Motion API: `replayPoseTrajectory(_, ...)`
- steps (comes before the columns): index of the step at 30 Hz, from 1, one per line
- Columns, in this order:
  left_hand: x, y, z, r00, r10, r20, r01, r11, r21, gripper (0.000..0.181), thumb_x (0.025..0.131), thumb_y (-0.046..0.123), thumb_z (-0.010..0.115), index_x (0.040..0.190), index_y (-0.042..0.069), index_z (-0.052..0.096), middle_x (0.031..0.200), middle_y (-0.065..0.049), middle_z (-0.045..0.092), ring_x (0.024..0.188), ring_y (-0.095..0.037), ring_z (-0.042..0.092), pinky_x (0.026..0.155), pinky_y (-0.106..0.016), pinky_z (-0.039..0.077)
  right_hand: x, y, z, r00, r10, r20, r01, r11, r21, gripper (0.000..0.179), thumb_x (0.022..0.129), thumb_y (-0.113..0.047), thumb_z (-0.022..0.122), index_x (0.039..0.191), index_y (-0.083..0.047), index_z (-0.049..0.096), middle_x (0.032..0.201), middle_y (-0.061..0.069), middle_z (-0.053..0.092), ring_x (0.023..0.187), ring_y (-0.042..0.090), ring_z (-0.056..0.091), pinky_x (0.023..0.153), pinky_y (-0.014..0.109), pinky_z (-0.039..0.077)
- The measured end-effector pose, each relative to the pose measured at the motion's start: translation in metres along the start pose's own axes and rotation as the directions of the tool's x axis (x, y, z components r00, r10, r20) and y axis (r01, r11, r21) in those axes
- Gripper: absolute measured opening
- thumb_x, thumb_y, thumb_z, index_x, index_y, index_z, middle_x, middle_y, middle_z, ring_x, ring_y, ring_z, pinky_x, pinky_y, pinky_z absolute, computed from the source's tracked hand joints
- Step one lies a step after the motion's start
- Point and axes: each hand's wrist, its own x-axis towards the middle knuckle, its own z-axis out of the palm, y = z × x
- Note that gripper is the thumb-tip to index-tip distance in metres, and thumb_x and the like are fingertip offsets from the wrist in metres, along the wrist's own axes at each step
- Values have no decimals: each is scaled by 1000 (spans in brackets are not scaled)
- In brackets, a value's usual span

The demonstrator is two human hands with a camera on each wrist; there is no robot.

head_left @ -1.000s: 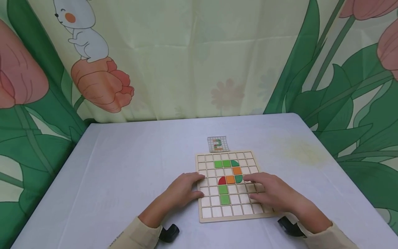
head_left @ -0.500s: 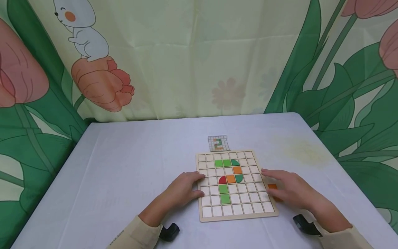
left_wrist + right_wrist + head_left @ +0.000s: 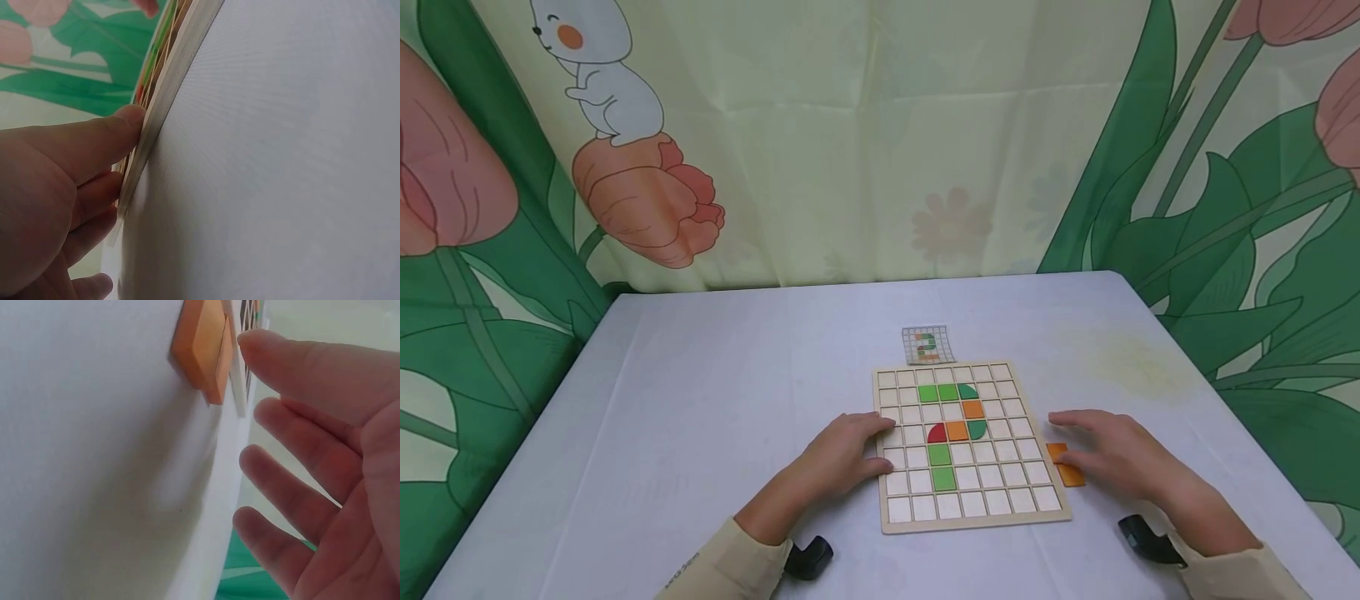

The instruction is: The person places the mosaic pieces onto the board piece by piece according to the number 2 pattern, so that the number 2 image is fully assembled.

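A wooden grid board (image 3: 976, 527) lies flat on the table, with green, orange and red tiles in several of its cells. On its left edge rest the thumb and fingertips of my left hand (image 3: 842, 454); the left wrist view shows them touching the wooden rim (image 3: 169, 81). Just right of the board are orange tiles (image 3: 1072, 476), one partly over another in the right wrist view. My right hand (image 3: 1123, 450) hovers beside them with spread fingers, holding nothing. The thumb covers part of the tiles in the head view.
A small card (image 3: 928, 345) with a gridded, coloured pattern lies behind the board's far edge. White cloth covers the table (image 3: 737, 375). A printed curtain (image 3: 820, 167) hangs behind it. Black wrist devices (image 3: 808, 558) are on both arms.
My right hand has moved right, from over the board beside the green rounded tile to beside the orange tiles, uncovering them. The left hand has stayed at the board's edge.
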Motion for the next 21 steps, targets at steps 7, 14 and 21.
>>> replayPoseTrajectory(7,0,0,0,1000,-5,2,5,1000,-6,55,87,24,80,136,7,61,136,-7,61,129,-25,54,108,-41,43,2,2,1,1000,26,17,-26,1000,4,49,83,-27,82,125,-4,69,127,16,65,121,43,55,97,61,45)
replayPoseTrajectory(14,0,0,0,1000,-5,2,5,1000,-7,56,87,24,80,136,7,61,136,-7,61,128,-26,54,107,-41,43,5,5,3,998,55,22,-55,998,-6,48,83,-29,83,122,-5,70,126,19,64,121,45,53,98,63,44)
replayPoseTrajectory(21,0,2,-1,1000,-9,7,9,1000,-10,56,87,24,81,136,6,61,136,-7,61,129,-25,54,108,-41,43,6,7,4,996,86,25,-86,996,-14,48,83,-32,82,120,-5,71,124,19,65,120,46,53,98,64,43)
